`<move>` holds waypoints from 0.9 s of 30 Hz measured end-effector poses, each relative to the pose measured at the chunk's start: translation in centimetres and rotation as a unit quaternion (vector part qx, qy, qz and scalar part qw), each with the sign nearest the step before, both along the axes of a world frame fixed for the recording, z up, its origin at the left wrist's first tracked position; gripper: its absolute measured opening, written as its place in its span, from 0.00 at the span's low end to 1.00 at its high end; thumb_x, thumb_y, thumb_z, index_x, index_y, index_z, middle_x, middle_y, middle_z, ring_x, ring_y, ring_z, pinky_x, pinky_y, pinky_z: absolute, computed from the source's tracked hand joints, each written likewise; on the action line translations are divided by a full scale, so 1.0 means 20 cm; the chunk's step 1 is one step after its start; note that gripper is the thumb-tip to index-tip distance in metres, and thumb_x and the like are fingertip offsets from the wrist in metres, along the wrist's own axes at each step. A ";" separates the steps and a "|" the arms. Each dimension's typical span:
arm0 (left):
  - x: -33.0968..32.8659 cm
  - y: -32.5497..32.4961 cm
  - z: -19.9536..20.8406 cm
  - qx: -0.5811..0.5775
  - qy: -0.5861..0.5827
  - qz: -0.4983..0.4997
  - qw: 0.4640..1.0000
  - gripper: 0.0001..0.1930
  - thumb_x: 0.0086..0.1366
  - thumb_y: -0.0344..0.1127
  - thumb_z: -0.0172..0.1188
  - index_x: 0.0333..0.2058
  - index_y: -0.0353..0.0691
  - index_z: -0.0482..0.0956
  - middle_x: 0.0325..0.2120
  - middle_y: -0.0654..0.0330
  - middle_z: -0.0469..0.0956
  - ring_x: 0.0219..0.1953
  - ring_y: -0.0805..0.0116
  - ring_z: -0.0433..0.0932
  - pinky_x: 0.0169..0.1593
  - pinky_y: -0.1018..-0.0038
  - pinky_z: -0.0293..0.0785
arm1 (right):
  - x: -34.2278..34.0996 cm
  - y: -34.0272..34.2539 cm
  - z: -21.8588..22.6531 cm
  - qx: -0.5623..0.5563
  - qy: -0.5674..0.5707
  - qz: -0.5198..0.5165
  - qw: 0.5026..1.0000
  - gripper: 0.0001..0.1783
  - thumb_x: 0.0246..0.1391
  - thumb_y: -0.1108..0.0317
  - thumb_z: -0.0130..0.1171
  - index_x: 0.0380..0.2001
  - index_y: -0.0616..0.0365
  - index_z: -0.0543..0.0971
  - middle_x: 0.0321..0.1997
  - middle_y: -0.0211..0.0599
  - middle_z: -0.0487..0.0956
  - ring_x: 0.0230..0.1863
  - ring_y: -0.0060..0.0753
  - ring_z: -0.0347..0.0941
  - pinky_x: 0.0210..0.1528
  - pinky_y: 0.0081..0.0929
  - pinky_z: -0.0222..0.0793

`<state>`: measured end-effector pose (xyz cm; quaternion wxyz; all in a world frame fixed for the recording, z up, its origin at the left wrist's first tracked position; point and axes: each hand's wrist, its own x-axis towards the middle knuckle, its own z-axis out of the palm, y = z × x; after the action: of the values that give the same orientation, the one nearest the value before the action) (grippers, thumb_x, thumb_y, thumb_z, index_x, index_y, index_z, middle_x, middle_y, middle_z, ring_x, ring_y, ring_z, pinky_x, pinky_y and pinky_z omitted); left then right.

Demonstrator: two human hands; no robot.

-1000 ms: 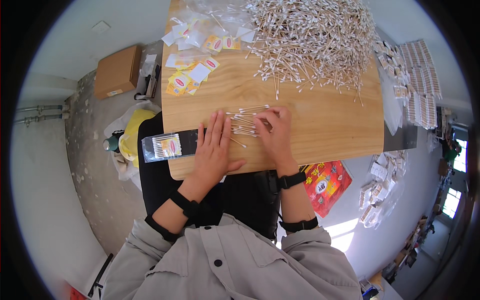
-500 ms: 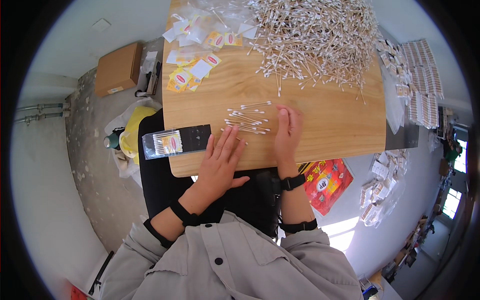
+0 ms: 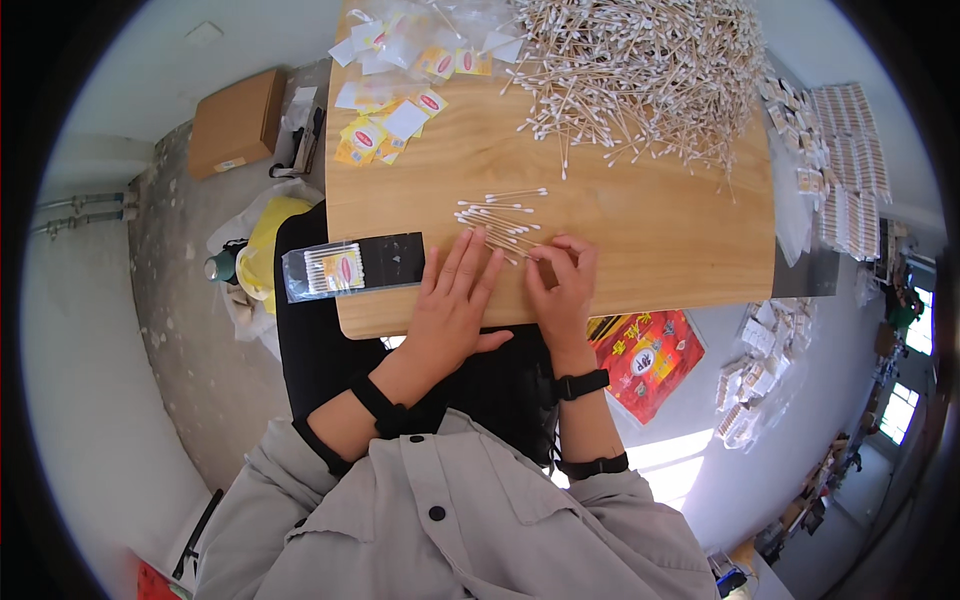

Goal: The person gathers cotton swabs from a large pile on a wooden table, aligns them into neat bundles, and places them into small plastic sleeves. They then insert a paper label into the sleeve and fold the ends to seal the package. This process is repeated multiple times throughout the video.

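On the wooden table (image 3: 660, 250) in front of me lies a small loose bunch of cotton swabs (image 3: 500, 212), roughly side by side. My left hand (image 3: 453, 295) rests flat with its fingers stretched out, fingertips at the left, near ends of the bunch. At the bunch's right, near end, my right hand (image 3: 565, 290) has thumb and forefinger pinched on the end of a cotton swab, partly hidden by the fingers. Left of my left hand, a clear-bagged pack of swabs (image 3: 335, 268) with a yellow label lies over a black strip (image 3: 398, 260).
A large heap of cotton swabs (image 3: 640, 80) covers the table's far right. Yellow and white cards (image 3: 365, 138) and clear plastic bags (image 3: 400, 40) lie far left. Packed swabs (image 3: 845, 150) stand stacked beyond the right edge. A cardboard box (image 3: 235, 125) sits on the floor at left.
My right hand has moved nearer and slightly left, from beside the bunch to its near end, and its fingers have closed into a pinch. My left hand stays spread beside the swabs.
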<state>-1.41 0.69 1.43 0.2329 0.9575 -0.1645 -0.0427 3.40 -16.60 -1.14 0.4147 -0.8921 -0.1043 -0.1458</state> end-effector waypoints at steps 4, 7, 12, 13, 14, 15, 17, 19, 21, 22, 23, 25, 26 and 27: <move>-0.01 0.05 -0.01 -0.006 -0.013 0.015 1.000 0.55 0.46 0.57 0.71 0.68 0.35 0.55 0.70 0.42 0.48 0.73 0.46 0.46 0.70 0.45 0.43 | -0.01 0.00 -0.01 0.018 0.001 0.014 1.000 0.12 0.43 0.77 0.69 0.34 0.56 0.82 0.45 0.42 0.72 0.45 0.43 0.70 0.45 0.35 0.69; 0.02 0.05 0.00 -0.009 -0.025 0.032 0.999 0.56 0.45 0.55 0.73 0.68 0.35 0.55 0.70 0.43 0.48 0.73 0.47 0.46 0.70 0.44 0.42 | -0.01 0.00 0.01 0.006 0.000 0.024 1.000 0.12 0.43 0.77 0.70 0.33 0.55 0.82 0.45 0.42 0.72 0.46 0.43 0.70 0.45 0.35 0.69; 0.18 0.01 0.02 0.007 -0.046 0.029 0.999 0.59 0.41 0.58 0.74 0.67 0.34 0.55 0.69 0.47 0.52 0.72 0.51 0.48 0.71 0.47 0.43 | -0.01 0.00 0.01 0.024 -0.004 0.016 1.000 0.10 0.45 0.76 0.69 0.33 0.56 0.82 0.46 0.43 0.72 0.48 0.44 0.70 0.48 0.34 0.69; 0.23 0.01 0.02 -0.005 -0.055 0.017 0.998 0.59 0.41 0.58 0.74 0.67 0.34 0.55 0.69 0.48 0.54 0.72 0.51 0.49 0.71 0.47 0.43 | -0.01 0.00 0.01 0.062 0.009 -0.006 0.998 0.09 0.48 0.75 0.67 0.35 0.57 0.82 0.46 0.43 0.71 0.48 0.43 0.70 0.50 0.34 0.69; 0.28 0.01 0.02 -0.018 -0.065 0.004 0.998 0.60 0.41 0.58 0.74 0.67 0.35 0.55 0.68 0.49 0.55 0.72 0.52 0.50 0.71 0.48 0.43 | -0.01 -0.01 -0.01 0.099 0.021 -0.029 0.994 0.08 0.51 0.74 0.65 0.37 0.58 0.81 0.47 0.43 0.71 0.49 0.42 0.70 0.51 0.34 0.69; 0.32 0.01 0.01 -0.025 -0.057 -0.014 0.998 0.61 0.39 0.57 0.75 0.67 0.35 0.54 0.68 0.49 0.56 0.72 0.53 0.50 0.72 0.48 0.43 | -0.02 -0.01 -0.02 0.137 0.035 -0.050 0.989 0.08 0.54 0.74 0.63 0.38 0.59 0.80 0.47 0.43 0.71 0.50 0.41 0.70 0.52 0.34 0.69; 0.37 0.01 -0.02 -0.041 -0.042 -0.049 0.997 0.63 0.37 0.56 0.77 0.68 0.36 0.53 0.67 0.49 0.57 0.72 0.54 0.51 0.72 0.50 0.42 | -0.03 -0.01 -0.02 0.209 0.064 -0.082 0.972 0.09 0.60 0.70 0.57 0.42 0.61 0.79 0.49 0.43 0.70 0.52 0.39 0.70 0.55 0.35 0.68; 0.38 0.03 -0.01 -0.039 -0.024 -0.098 0.994 0.63 0.36 0.56 0.77 0.68 0.36 0.53 0.67 0.49 0.59 0.72 0.56 0.52 0.72 0.50 0.42 | -0.03 -0.02 -0.02 0.263 0.085 -0.105 0.955 0.13 0.65 0.67 0.50 0.47 0.63 0.76 0.50 0.43 0.69 0.54 0.38 0.69 0.57 0.35 0.67; 0.37 0.07 0.00 -0.046 -0.010 -0.127 0.991 0.63 0.36 0.56 0.77 0.68 0.35 0.52 0.67 0.49 0.59 0.72 0.56 0.52 0.72 0.51 0.43 | -0.03 0.00 -0.03 0.300 0.097 -0.118 0.942 0.18 0.69 0.63 0.44 0.52 0.66 0.73 0.52 0.44 0.68 0.58 0.38 0.66 0.60 0.35 0.65; 0.36 0.10 0.02 -0.053 -0.004 -0.131 0.990 0.64 0.36 0.56 0.77 0.68 0.35 0.52 0.67 0.49 0.58 0.72 0.55 0.52 0.72 0.51 0.43 | -0.03 0.02 -0.04 0.312 0.090 -0.123 0.938 0.20 0.69 0.61 0.42 0.53 0.66 0.72 0.53 0.45 0.67 0.59 0.39 0.65 0.62 0.36 0.63; 0.34 0.12 0.02 -0.061 0.002 -0.136 0.989 0.64 0.36 0.56 0.77 0.68 0.35 0.51 0.67 0.49 0.57 0.72 0.55 0.51 0.72 0.52 0.43 | -0.03 0.04 -0.04 0.324 0.083 -0.128 0.934 0.22 0.70 0.59 0.40 0.55 0.67 0.70 0.54 0.46 0.67 0.61 0.40 0.64 0.64 0.36 0.61; 0.28 0.16 0.02 -0.049 -0.026 -0.047 0.997 0.65 0.36 0.55 0.77 0.69 0.34 0.49 0.69 0.48 0.54 0.72 0.53 0.50 0.72 0.52 0.44 | -0.03 0.10 -0.06 0.334 0.074 -0.132 0.930 0.25 0.70 0.57 0.37 0.58 0.68 0.68 0.56 0.48 0.65 0.63 0.42 0.61 0.66 0.37 0.57; 0.27 0.17 0.01 -0.043 -0.039 -0.002 0.998 0.66 0.36 0.55 0.78 0.69 0.34 0.49 0.69 0.47 0.52 0.73 0.52 0.49 0.72 0.52 0.44 | -0.03 0.12 -0.07 0.331 0.069 -0.133 0.932 0.26 0.70 0.57 0.36 0.59 0.68 0.66 0.57 0.49 0.65 0.63 0.43 0.60 0.67 0.38 0.55; 0.26 0.17 0.01 -0.033 -0.040 0.011 0.999 0.65 0.38 0.55 0.77 0.69 0.34 0.48 0.70 0.47 0.51 0.73 0.51 0.48 0.72 0.52 0.44 | -0.03 0.15 -0.07 0.328 0.062 -0.131 0.934 0.27 0.70 0.56 0.35 0.60 0.69 0.65 0.59 0.50 0.64 0.64 0.44 0.59 0.68 0.39 0.53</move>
<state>3.76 4.16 1.54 0.2582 0.9520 -0.1642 0.0034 2.83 -13.66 -2.54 0.6669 -0.7198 0.0926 -0.1692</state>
